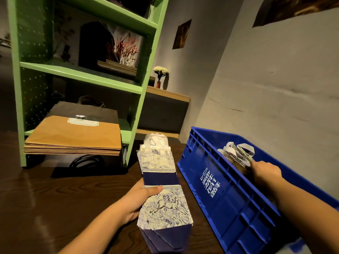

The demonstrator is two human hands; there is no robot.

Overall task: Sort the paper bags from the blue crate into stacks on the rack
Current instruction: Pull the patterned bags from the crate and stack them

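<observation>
My left hand [136, 200] grips a flat stack of blue-and-white patterned paper bags [161, 182] over the dark wooden table, white handles pointing away from me. My right hand [266, 173] reaches into the blue crate [229, 195] on the right and closes on more folded bags [236, 153] standing inside, white handles sticking up. On the lowest shelf of the green rack [80, 74] lies a stack of brown paper bags [73, 138] with a black bag [86, 109] behind it.
A framed flower picture [126, 50] and a dark arched object stand on the middle shelf. A small vase with white flowers [160, 76] sits on a low wooden ledge beside the rack. A grey wall runs behind the crate.
</observation>
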